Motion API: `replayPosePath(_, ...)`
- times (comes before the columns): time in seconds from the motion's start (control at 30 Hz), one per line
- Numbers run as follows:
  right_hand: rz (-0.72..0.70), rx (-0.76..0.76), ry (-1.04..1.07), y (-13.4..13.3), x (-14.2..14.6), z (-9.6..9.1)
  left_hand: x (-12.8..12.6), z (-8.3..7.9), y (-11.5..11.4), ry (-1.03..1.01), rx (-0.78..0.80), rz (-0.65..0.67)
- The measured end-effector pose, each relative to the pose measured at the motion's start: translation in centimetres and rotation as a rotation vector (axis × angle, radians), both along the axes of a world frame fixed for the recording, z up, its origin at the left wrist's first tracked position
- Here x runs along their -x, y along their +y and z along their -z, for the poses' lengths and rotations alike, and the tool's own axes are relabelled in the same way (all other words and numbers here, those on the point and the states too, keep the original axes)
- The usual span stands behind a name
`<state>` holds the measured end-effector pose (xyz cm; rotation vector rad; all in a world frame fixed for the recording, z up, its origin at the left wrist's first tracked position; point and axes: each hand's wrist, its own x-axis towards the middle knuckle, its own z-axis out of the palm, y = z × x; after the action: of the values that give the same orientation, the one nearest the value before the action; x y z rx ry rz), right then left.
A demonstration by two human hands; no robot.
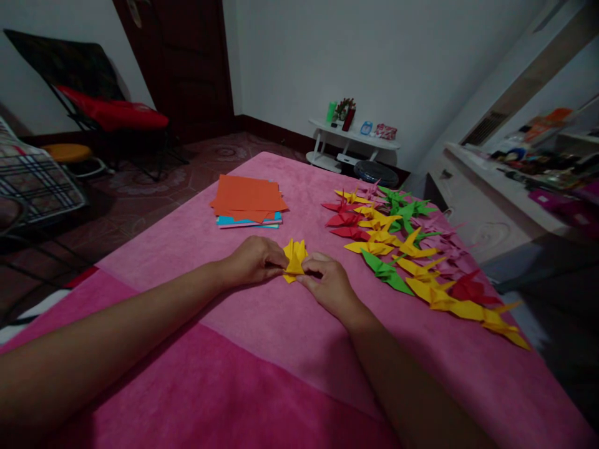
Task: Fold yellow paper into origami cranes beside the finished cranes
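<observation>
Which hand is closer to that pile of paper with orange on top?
The left hand: it is just on the near side of the paper pile. The right hand is farther off, beyond the yellow folded paper.

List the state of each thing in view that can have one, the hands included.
Left hand: fingers closed on the paper's left side
Right hand: fingers closed on its right side
Yellow paper: folded, held between both hands
Paper stack: flat sheets, edges uneven, orange on top
Paper cranes: folded, grouped on the table's right
Pink cloth: spread over the table
Door: appears shut
</observation>
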<state>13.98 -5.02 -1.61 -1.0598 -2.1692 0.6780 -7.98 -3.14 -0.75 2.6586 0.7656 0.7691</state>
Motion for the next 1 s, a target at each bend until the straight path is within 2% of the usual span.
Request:
replayPosePath(0.3, 0.013, -0.058, -0.031, -0.3, 0.0, 0.2, 0.1, -0.4, -0.9, 0.185, -0.186, 0.003)
replayPosePath(0.4, 0.027, -0.075, -0.037, -0.5, 0.0, 0.0, 0.2, -0.4, -1.1, 0.159, -0.174, 0.004)
replayPosePath(0.6, 0.06, -0.144, -0.079, -0.8, 0.2, -0.4, 0.0, -0.2, -1.4, 0.11, -0.18, -0.075)
replayPosePath(0.83, 0.108, -0.232, -0.079, -1.3, 0.2, -0.4, 0.0, 0.1, -1.4, 0.081, -0.255, -0.083)
replayPosePath(1.0, 0.002, -0.306, -0.1, -1.4, 0.0, -0.7, 0.3, 0.2, -1.7, 0.027, -0.277, -0.031)
